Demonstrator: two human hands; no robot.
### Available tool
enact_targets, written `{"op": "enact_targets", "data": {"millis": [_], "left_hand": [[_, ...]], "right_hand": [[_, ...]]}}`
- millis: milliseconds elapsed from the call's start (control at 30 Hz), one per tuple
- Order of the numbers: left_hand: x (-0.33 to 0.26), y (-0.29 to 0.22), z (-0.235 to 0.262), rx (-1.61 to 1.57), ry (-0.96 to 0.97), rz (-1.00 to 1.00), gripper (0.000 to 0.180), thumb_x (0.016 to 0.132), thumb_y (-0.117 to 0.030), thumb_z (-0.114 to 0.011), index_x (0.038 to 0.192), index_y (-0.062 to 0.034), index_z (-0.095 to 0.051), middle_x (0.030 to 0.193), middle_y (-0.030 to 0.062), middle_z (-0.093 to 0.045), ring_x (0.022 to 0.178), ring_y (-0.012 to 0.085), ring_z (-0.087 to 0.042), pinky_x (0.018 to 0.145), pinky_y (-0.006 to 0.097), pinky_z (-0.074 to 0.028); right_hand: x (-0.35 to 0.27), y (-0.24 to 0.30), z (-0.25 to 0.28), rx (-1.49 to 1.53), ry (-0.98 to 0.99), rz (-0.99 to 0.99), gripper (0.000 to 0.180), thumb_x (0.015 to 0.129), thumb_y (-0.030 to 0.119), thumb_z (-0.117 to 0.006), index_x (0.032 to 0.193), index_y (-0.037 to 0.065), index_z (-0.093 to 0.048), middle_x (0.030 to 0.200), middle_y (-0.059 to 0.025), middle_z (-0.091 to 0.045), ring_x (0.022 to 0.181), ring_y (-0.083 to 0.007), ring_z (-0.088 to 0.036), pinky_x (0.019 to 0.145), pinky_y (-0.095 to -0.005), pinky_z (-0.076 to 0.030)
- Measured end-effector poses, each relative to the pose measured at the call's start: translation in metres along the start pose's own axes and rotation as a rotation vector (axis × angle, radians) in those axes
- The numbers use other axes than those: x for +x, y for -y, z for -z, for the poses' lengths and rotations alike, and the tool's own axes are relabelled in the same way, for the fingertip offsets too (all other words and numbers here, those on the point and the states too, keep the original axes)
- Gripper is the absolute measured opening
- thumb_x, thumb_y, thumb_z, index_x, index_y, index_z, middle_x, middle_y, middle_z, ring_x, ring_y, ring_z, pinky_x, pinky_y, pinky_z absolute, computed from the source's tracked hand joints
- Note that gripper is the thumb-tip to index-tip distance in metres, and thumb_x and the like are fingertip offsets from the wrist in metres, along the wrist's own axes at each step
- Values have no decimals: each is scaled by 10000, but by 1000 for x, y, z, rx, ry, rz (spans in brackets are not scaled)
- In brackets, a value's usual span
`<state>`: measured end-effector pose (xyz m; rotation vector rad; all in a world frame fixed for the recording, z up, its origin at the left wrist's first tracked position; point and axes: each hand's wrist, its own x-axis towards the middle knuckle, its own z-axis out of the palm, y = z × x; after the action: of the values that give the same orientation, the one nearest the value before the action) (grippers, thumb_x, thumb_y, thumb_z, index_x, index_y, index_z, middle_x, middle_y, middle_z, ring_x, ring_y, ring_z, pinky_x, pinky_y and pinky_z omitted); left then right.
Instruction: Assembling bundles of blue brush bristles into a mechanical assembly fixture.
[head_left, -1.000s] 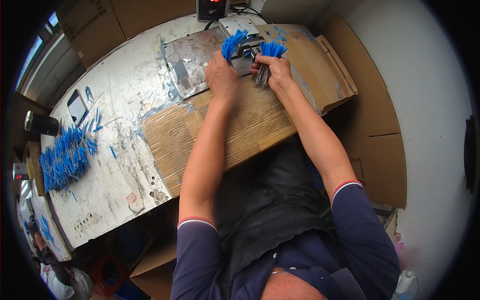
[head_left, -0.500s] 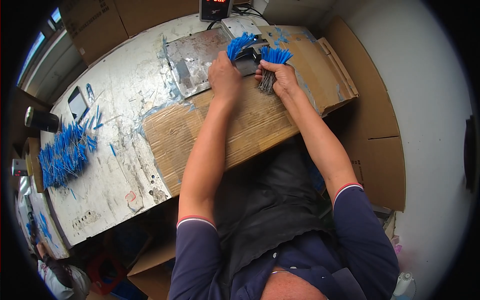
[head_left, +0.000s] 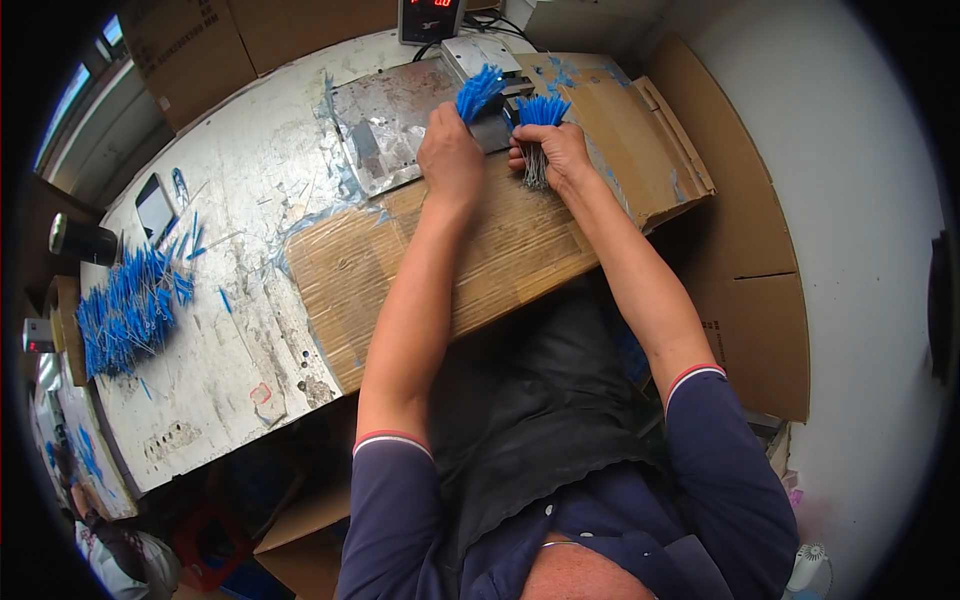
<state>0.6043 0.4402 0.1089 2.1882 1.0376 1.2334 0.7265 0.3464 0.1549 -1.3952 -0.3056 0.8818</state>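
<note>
My left hand (head_left: 449, 150) is closed round a bunch of thin blue-ended pieces (head_left: 480, 92), whose blue tips fan out above the fingers. Beside it, on the right, my right hand (head_left: 556, 152) grips a second bunch of blue-ended wire pieces (head_left: 541, 110). Thin silvery wires hang out below that fist. Both bunches are by a small metal device (head_left: 480, 58) at the back of the bench, partly hidden by the hands. A worn metal plate (head_left: 385, 110) lies left of my left hand.
Cardboard (head_left: 350, 280) covers the bench's front edge. A large pile of blue-ended wires (head_left: 130, 310) lies at the left, near a phone (head_left: 155, 208) and a dark cylinder (head_left: 84, 240). A red-digit display (head_left: 430, 20) stands behind. Another person's arm (head_left: 95, 510) shows at lower left.
My right hand and its bunch have shifted slightly left, closer to the left one. The left hand has barely moved. The other person's arm at lower left has moved slightly.
</note>
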Motion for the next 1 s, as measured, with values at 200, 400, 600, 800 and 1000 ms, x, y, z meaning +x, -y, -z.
{"op": "enact_targets", "data": {"millis": [200, 400, 600, 800, 1000], "left_hand": [[9, 4, 0, -141, -303, 119, 156, 937, -86, -594, 1070, -21, -543, 961, 207, -631, 860, 440, -632, 730, 507, -488], [8, 4, 1, -173, -344, 86, 173, 957, -118, -593, 1089, -11, -558, 987, 205, -631, 890, 433, -624, 739, 502, -478], [7, 6, 0, -109, -317, 68, 175, 960, -149, -592, 1069, -15, -560, 988, 205, -638, 888, 434, -623, 749, 514, -470], [4, 7, -1, -35, -141, 112, 167, 894, -71, -603, 1051, -34, -560, 940, 206, -656, 871, 430, -639, 749, 521, -478], [3, 4, 0, -61, -54, 70, 164, 865, -45, -605, 1022, -48, -559, 921, 194, -669, 863, 422, -658, 719, 513, -499]], "right_hand": [[10, 0, -10, -94, -69, 37, 78, 775, -49, -695, 759, -99, -637, 695, -174, -661, 530, -249, -667, 457, -362, -582], [17, 1, -23, -173, -143, 89, 69, 779, -53, -683, 757, -99, -635, 685, -166, -657, 528, -250, -665, 447, -364, -574], [20, -2, -25, -145, -189, 83, 79, 779, -46, -693, 776, -97, -632, 680, -165, -649, 497, -254, -647, 435, -372, -569], [13, -4, -12, 88, -65, 99, 103, 774, -42, -716, 809, -83, -628, 724, -161, -653, 564, -245, -659, 468, -370, -589], [5, -9, -8, 109, -61, 151, 111, 787, -49, -724, 854, -60, -637, 770, -130, -651, 607, -226, -660, 498, -362, -617]]}}
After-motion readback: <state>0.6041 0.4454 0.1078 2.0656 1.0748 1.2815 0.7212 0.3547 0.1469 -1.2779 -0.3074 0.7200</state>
